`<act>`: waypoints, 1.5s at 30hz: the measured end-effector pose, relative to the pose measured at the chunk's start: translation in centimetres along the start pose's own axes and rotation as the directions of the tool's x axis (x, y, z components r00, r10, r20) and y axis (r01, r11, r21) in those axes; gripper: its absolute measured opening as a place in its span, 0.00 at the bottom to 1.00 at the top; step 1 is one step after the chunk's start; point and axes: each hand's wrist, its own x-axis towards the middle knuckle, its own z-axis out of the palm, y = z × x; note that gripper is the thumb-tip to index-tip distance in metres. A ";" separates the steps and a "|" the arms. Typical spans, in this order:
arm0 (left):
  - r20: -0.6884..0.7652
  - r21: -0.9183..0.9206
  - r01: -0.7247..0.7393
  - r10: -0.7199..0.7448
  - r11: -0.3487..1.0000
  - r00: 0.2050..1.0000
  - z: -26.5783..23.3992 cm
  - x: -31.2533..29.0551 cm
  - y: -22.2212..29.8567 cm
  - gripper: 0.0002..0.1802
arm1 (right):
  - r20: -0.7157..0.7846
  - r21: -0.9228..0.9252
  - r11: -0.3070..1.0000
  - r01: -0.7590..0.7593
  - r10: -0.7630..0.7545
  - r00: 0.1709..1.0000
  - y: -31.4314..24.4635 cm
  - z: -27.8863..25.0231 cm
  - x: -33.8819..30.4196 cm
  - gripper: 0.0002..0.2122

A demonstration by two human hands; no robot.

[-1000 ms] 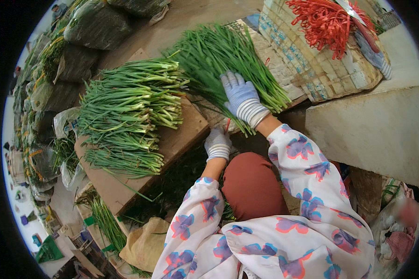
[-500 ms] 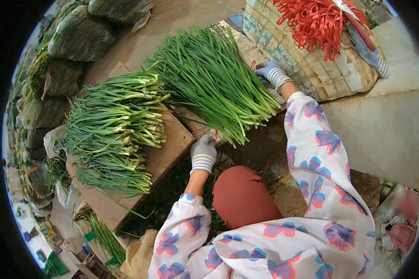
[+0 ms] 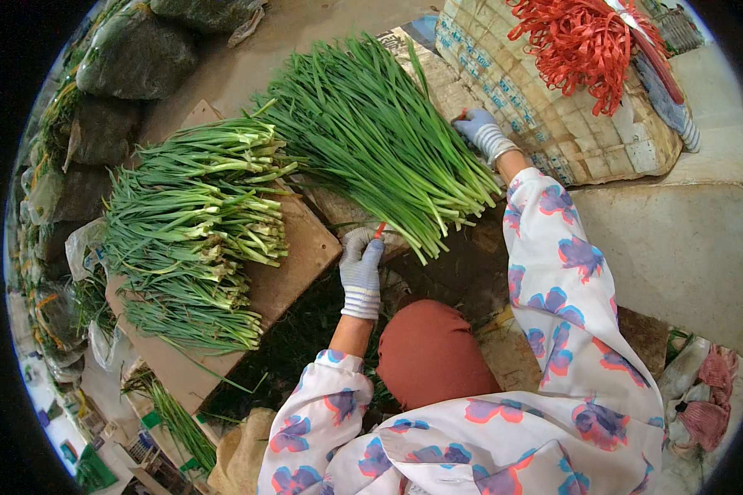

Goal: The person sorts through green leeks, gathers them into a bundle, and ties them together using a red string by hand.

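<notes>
A large loose pile of green chives [image 3: 371, 136] lies in front of me, leaf tips away and pale stem ends toward me. My left hand [image 3: 361, 268], in a grey-blue glove with striped cuff, is closed on one end of a red strip [image 3: 380, 230] at the pile's near left side. At the pile's right side my right hand [image 3: 483, 136], gloved alike, is closed, with a bit of red at its fingertips. The strip's middle is hidden, apparently beneath the chives. To the left, several smaller bunches [image 3: 206, 223] with trimmed pale ends lie in a row on a brown board [image 3: 301, 239].
A worn, taped box [image 3: 528, 99] stands at the right, topped by a heap of red strips [image 3: 574, 49] and a spare glove [image 3: 664, 99]. Dark wrapped bundles [image 3: 136, 62] are stacked at the far left. My knee [image 3: 433, 355] is below the pile.
My left hand has turned upright and shifted slightly, showing more of the red strip's end. My right hand has stayed beside the pile, its fingers drawn a little toward the leaves.
</notes>
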 end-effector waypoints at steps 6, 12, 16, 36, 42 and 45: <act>-0.029 -0.148 -0.041 0.037 0.988 0.999 -0.3 -0.3 0.6 0.05 | 0.211 0.404 0.885 -0.231 0.155 0.965 -0.6 -0.6 -3.8 0.14; 0.106 -0.194 -0.068 0.090 0.979 0.990 3.5 4.6 3.9 0.06 | 0.114 -0.026 0.999 0.042 -0.038 0.993 -4.7 -1.3 -4.2 0.15; 0.177 -0.139 0.081 -0.056 0.987 0.983 4.7 8.2 4.5 0.05 | 0.109 -0.357 0.921 0.157 -0.126 0.986 -9.9 -1.1 -6.8 0.14; 0.394 0.333 -0.432 0.293 0.838 0.871 9.9 7.3 5.1 0.05 | -0.598 -0.070 0.963 0.259 -0.249 0.762 -6.5 4.4 -15.5 0.07; 0.279 0.361 -0.204 0.104 0.910 0.955 8.8 9.6 3.7 0.06 | -0.426 -0.039 0.893 0.448 -0.421 0.801 -6.7 3.9 -15.3 0.06; 0.267 0.651 -0.241 0.080 0.720 0.960 9.9 10.3 5.5 0.09 | -0.055 0.536 0.784 0.313 -0.337 0.940 -3.8 1.6 -13.4 0.10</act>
